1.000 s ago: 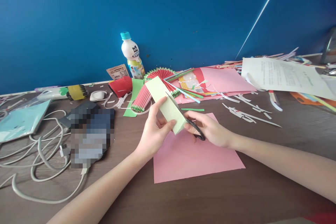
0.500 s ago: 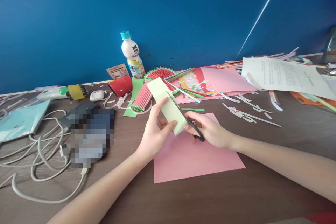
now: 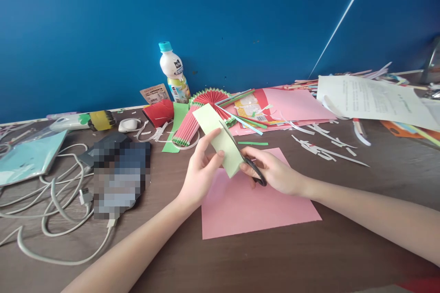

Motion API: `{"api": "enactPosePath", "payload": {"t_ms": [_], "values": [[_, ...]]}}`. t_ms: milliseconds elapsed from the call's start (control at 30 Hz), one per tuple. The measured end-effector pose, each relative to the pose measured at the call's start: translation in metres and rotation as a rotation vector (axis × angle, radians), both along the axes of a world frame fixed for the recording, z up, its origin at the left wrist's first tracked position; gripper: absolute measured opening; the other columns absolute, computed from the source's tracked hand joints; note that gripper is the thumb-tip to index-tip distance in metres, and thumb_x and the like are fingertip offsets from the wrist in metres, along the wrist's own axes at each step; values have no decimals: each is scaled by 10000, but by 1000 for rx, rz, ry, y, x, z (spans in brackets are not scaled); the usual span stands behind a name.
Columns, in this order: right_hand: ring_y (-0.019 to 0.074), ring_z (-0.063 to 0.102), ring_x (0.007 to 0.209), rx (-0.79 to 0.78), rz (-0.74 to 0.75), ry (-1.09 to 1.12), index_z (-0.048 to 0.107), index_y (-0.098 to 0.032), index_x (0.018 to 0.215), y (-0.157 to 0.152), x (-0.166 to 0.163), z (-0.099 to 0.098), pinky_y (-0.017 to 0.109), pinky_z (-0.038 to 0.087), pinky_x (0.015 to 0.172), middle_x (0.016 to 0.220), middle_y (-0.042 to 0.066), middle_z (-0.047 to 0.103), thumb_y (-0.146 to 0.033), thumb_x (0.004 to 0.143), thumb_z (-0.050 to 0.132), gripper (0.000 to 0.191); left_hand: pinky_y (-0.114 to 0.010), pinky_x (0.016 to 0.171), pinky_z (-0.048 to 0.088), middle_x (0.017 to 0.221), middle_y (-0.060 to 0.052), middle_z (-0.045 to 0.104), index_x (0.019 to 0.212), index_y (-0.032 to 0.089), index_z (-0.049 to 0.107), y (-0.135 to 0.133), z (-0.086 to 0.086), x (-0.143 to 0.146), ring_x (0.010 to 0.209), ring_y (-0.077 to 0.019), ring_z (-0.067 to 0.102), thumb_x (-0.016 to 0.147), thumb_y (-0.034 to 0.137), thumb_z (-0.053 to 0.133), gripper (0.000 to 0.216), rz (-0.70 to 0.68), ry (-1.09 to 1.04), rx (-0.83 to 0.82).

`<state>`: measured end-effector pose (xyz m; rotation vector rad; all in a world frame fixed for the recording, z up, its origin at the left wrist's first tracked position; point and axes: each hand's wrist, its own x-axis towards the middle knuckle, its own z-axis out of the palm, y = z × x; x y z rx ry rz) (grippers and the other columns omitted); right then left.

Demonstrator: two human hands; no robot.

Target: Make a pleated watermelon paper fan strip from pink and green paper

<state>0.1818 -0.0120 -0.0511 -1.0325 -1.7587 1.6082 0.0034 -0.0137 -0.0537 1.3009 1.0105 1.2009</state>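
Observation:
A strip of pale green paper (image 3: 224,143) is pinched in my left hand (image 3: 202,165), thumb on its face. My right hand (image 3: 271,167) is closed round the black handles of a pair of scissors (image 3: 260,175). The scissor blades lie along the right side of the green paper, partly hidden by it. Below both hands, a sheet of pink paper (image 3: 261,206) lies flat on the dark table (image 3: 275,256).
Behind my hands are a red and green pleated paper fan (image 3: 209,100), a drink bottle (image 3: 175,73) and a thin green strip (image 3: 253,143). White paper scraps (image 3: 319,149) and a printed sheet (image 3: 371,98) lie right. To the left are a phone (image 3: 123,174) and white cables (image 3: 51,201).
My left thumb has shifted slightly up and left on the green paper. The scissors and my right hand have hardly moved.

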Motion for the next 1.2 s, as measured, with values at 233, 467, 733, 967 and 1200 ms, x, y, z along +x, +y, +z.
{"api": "enactPosePath", "payload": {"t_ms": [233,467,733,967,1200], "values": [[80,503,528,0,10,-24,464,-198,850,-2,0,-1,236,412,522,657,-64,406,-426,837,534,240,-276,793,504,1109,-49,635,1088,209,639,5,0,-5,947,-173,590,833,319,521,302,168,99,72],[56,470,535,-36,33,-16,474,-188,876,-2,-2,1,229,461,515,804,-29,486,-447,816,557,278,-203,560,426,748,5,628,979,198,663,9,0,-9,623,-95,520,763,241,605,227,245,160,63],[72,477,538,-33,33,-3,481,-186,871,-1,0,2,230,461,518,714,-41,449,-447,815,560,278,-221,556,438,632,32,581,966,191,623,5,5,-4,591,-103,528,737,215,615,230,209,117,22],[79,489,551,-23,27,-20,477,-192,858,-1,1,1,226,439,517,731,-37,455,-445,820,556,267,-247,587,468,642,24,610,966,188,624,5,4,-4,615,-121,561,737,235,625,234,188,102,25],[76,491,533,-4,18,-52,471,-194,856,-1,1,0,229,430,526,745,-36,470,-451,821,551,272,-227,578,455,625,30,601,972,186,615,6,5,-4,599,-107,544,740,233,628,237,170,76,12]]}}
